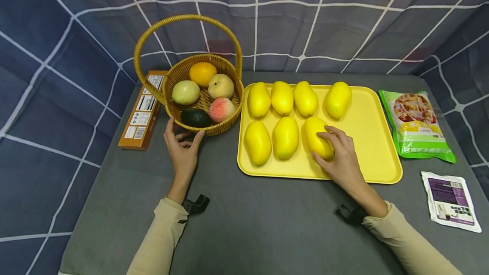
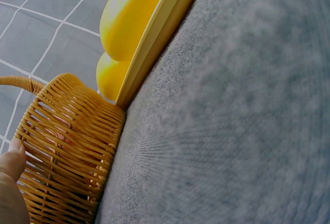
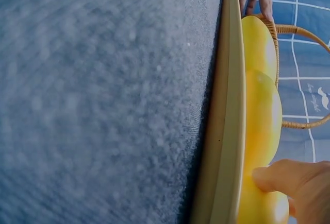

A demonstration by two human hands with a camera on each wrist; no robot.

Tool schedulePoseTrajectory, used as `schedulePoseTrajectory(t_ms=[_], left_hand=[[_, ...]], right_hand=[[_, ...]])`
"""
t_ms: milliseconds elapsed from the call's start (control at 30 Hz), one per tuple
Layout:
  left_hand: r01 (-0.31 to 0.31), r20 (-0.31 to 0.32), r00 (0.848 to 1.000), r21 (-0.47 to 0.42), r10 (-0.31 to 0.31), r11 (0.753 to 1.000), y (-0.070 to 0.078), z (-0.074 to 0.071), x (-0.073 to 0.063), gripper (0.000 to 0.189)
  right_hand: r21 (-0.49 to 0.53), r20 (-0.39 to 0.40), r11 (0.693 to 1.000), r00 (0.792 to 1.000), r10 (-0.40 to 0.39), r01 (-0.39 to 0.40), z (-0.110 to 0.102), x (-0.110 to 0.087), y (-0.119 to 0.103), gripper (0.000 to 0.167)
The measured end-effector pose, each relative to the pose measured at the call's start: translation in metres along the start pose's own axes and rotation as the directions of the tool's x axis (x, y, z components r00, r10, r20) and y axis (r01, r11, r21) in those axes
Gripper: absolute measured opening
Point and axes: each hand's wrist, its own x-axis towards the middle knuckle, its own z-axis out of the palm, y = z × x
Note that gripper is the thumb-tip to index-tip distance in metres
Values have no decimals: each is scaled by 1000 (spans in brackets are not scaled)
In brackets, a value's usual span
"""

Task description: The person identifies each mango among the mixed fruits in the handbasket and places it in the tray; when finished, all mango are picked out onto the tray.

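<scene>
A wicker basket (image 1: 229,127) with a tall handle holds several fruits: a peach (image 1: 221,110), a dark green avocado-like fruit (image 1: 195,117) and others. My left hand (image 1: 182,152) holds the basket's near side, its thumb (image 2: 14,154) against the weave in the left wrist view. Several yellow mangoes lie in two rows on a yellow tray (image 1: 366,139). With thumb and fingers, my right hand (image 1: 341,156) grips the rightmost mango (image 1: 316,136) of the near row. That mango appears to rest on the tray; the hand covers part of its right side.
Left of the basket lies an orange-brown box (image 1: 139,118), partly behind it. A green food bag (image 1: 418,126) and a white-and-purple pouch (image 1: 451,200) lie right of the tray. A checked cloth (image 1: 282,24) hangs behind the grey table (image 1: 267,224).
</scene>
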Motion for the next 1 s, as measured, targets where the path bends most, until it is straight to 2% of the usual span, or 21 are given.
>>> schedulePoseTrajectory(t_ms=[467, 1000], left_hand=[[16, -4, 1000, -2, -16, 1000, -2, 1, -1, 79], [5, 7, 1000, 6, -5, 1000, 4, 1, 0, 79]], right_hand=[[-20, -11, 999, 999, 39, -39, 1, 1, 1, 60], [-48, 5, 998, 999, 45, -45, -4, -5, -6, 60]])
